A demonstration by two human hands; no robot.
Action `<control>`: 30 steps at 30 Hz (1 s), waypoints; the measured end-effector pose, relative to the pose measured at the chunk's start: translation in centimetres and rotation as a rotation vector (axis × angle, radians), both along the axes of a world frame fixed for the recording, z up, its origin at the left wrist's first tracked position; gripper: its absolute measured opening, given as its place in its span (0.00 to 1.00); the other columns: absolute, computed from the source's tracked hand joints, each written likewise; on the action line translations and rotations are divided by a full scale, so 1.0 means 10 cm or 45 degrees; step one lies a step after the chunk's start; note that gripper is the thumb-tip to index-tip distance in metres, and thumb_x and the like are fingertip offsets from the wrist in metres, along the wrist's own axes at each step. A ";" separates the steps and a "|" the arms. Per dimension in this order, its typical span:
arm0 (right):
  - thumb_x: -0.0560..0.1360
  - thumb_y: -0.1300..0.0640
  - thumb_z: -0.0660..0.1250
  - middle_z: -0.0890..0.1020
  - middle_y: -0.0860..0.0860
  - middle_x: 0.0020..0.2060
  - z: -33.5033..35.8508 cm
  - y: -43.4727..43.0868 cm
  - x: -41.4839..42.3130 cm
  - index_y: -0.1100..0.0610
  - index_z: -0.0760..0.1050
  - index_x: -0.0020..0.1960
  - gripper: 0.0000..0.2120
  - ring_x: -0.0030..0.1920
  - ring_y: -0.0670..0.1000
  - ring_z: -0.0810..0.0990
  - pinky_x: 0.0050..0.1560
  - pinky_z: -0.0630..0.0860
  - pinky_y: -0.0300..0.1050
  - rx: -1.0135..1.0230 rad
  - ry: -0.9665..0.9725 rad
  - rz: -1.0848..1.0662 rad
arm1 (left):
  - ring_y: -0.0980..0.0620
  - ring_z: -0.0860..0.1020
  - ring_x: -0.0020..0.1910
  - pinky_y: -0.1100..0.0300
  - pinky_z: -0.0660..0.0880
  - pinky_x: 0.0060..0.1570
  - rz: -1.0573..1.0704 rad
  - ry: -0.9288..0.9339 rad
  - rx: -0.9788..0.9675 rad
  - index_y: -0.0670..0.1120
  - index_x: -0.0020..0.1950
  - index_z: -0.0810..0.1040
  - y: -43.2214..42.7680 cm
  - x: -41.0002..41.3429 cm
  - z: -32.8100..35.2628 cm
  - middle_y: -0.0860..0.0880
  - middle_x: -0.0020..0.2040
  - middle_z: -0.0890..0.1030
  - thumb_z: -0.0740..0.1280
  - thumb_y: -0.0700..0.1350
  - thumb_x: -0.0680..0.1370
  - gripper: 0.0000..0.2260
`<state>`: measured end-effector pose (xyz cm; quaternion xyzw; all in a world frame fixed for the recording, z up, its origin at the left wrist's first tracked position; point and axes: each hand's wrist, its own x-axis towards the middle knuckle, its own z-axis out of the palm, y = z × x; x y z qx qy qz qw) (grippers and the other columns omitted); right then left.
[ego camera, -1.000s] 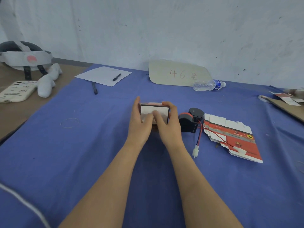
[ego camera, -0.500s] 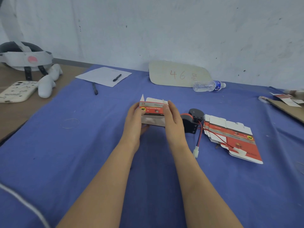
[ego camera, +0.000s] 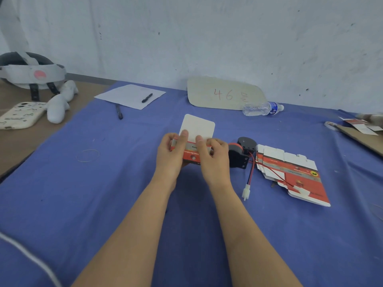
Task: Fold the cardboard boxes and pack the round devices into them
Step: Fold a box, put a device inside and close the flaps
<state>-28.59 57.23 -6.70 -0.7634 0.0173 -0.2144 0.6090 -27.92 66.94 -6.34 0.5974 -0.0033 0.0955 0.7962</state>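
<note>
A small red and white cardboard box (ego camera: 191, 153) is held above the blue cloth at the centre. Its white flap (ego camera: 196, 126) stands up toward the wall. My left hand (ego camera: 173, 151) grips the box's left side, thumb at the flap's base. My right hand (ego camera: 213, 154) grips the right side, thumb on the flap too. Just right of my right hand lies a black and red round device (ego camera: 241, 151) with red and black wires ending in a white plug (ego camera: 246, 192). Flat unfolded boxes (ego camera: 290, 172) lie stacked further right.
A sheet of paper with a pen (ego camera: 130, 96) and a second pen (ego camera: 119, 111) lie at the back left. A cardboard sign marked 46 (ego camera: 226, 94) and a water bottle (ego camera: 262, 108) sit by the wall. A headset (ego camera: 31, 73) and phone (ego camera: 19, 114) are left.
Both hands turned the box from its white face up to its red side toward me. The white flap now stands open above my thumbs.
</note>
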 end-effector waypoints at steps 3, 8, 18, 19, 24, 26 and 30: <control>0.77 0.58 0.63 0.68 0.50 0.61 0.02 0.00 -0.02 0.51 0.73 0.50 0.03 0.46 0.38 0.77 0.38 0.71 0.25 0.029 0.081 0.029 | 0.51 0.73 0.39 0.57 0.73 0.39 0.164 -0.125 0.295 0.51 0.39 0.68 -0.01 -0.01 -0.02 0.50 0.40 0.73 0.67 0.42 0.76 0.10; 0.77 0.52 0.66 0.77 0.51 0.58 0.05 -0.06 -0.03 0.49 0.63 0.63 0.18 0.55 0.49 0.79 0.51 0.77 0.43 0.407 0.145 0.080 | 0.50 0.71 0.39 0.56 0.73 0.39 0.105 -0.248 0.369 0.56 0.37 0.68 -0.03 -0.09 0.01 0.44 0.44 0.72 0.63 0.47 0.69 0.05; 0.75 0.41 0.63 0.83 0.46 0.44 0.15 -0.06 -0.09 0.56 0.76 0.42 0.18 0.49 0.48 0.81 0.56 0.76 0.47 0.371 0.000 0.315 | 0.65 0.77 0.30 0.73 0.70 0.29 0.259 -0.092 0.101 0.50 0.37 0.73 0.05 0.06 -0.04 0.57 0.33 0.79 0.57 0.58 0.82 0.18; 0.74 0.39 0.63 0.83 0.44 0.44 0.15 -0.05 -0.09 0.57 0.76 0.42 0.20 0.49 0.47 0.82 0.54 0.76 0.45 0.319 0.017 0.288 | 0.65 0.77 0.30 0.74 0.70 0.29 0.259 -0.084 0.084 0.51 0.37 0.73 0.04 0.06 -0.04 0.57 0.34 0.79 0.55 0.59 0.82 0.19; 0.76 0.44 0.65 0.80 0.45 0.50 0.10 -0.07 -0.05 0.51 0.75 0.56 0.13 0.49 0.42 0.79 0.43 0.73 0.29 0.081 0.103 0.302 | 0.56 0.80 0.46 0.60 0.76 0.45 0.255 0.021 -0.040 0.55 0.54 0.70 0.07 0.09 -0.01 0.54 0.46 0.78 0.54 0.61 0.81 0.13; 0.78 0.45 0.62 0.80 0.45 0.53 0.09 -0.07 -0.04 0.48 0.74 0.60 0.13 0.53 0.43 0.79 0.50 0.74 0.32 -0.045 0.121 0.296 | 0.51 0.81 0.51 0.52 0.79 0.50 0.171 0.078 -0.215 0.54 0.59 0.68 0.11 0.10 0.01 0.51 0.51 0.79 0.58 0.61 0.79 0.15; 0.80 0.46 0.59 0.82 0.48 0.50 0.06 -0.08 -0.01 0.53 0.77 0.61 0.16 0.50 0.47 0.81 0.52 0.78 0.43 -0.137 0.101 0.164 | 0.45 0.80 0.57 0.47 0.75 0.61 -0.019 0.137 -0.133 0.42 0.68 0.70 0.04 0.06 0.03 0.42 0.60 0.80 0.63 0.60 0.77 0.27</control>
